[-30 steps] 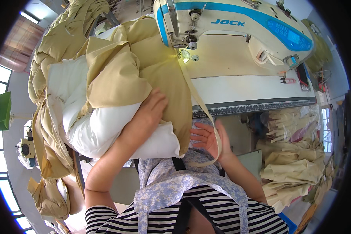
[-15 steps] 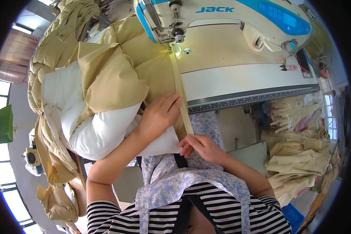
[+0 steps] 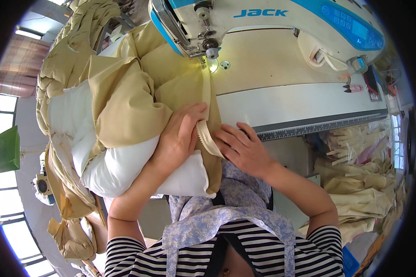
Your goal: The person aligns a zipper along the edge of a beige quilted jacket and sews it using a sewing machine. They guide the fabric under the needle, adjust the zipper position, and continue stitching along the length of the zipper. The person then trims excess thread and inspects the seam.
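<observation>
A cream zipper tape (image 3: 208, 138) with teeth along one edge runs down from under the presser foot (image 3: 203, 62) over the edge of a khaki padded garment piece (image 3: 180, 94). Its lower part bows away from the cloth between my hands. My left hand (image 3: 182, 131) is closed, fingertips pinching the tape at the bend. On the other side my right hand (image 3: 245, 150) grips the tape's lower stretch by the garment's edge; its fingers partly hide the hold. White lining or filling (image 3: 120, 161) bulges under my left forearm.
A white and blue sewing machine (image 3: 263, 27) stands over the table, its lamp lit. A ruler strip (image 3: 319, 124) edges the tabletop. Small red-handled snips (image 3: 353, 87) lie at the right. Khaki pieces (image 3: 360, 184) are heaped at right; more padded khaki cloth (image 3: 74, 60) hangs at left.
My right hand has moved up and right, its fingers now more stretched out. The zipper tape, straight and taut before, now curves away from the cloth. My left hand has shifted slightly left and down.
</observation>
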{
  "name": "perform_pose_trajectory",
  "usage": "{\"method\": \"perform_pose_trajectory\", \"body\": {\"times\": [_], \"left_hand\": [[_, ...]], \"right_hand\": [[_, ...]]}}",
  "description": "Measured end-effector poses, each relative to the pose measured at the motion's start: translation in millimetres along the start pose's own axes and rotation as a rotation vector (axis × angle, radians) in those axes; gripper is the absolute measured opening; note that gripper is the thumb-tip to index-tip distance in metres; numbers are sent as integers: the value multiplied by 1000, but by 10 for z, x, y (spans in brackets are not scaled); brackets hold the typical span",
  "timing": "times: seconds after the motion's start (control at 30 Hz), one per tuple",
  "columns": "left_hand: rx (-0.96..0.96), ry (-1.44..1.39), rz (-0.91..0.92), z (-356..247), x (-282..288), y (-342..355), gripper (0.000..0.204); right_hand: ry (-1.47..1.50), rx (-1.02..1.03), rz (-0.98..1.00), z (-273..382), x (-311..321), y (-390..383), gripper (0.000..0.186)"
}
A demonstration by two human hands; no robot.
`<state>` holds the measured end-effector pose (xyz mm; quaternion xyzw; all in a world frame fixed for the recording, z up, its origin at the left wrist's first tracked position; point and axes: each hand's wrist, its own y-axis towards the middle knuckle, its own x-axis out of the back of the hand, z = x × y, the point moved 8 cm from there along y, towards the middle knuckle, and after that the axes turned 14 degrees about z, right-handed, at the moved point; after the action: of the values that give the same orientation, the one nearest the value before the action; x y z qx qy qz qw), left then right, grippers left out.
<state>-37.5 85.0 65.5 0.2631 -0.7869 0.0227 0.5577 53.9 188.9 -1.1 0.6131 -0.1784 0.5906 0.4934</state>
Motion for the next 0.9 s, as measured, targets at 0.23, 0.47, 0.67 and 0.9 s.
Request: {"method": "perform_pose_trajectory", "body": {"times": [0.23, 0.47, 0.67, 0.9], "left_hand": [[-61, 41, 195, 30, -188, 160, 46], [-13, 220, 143, 139, -262, 258, 52], [61, 114, 0, 324, 21, 325, 35], [23, 143, 93, 374, -66, 448, 27]], "right_hand": [[198, 210, -101, -48, 125, 114, 30], [231, 231, -108, -43, 177, 210, 21], [303, 232, -78, -100, 205, 253, 21], [439, 228, -72, -184, 162, 237, 19]]}}
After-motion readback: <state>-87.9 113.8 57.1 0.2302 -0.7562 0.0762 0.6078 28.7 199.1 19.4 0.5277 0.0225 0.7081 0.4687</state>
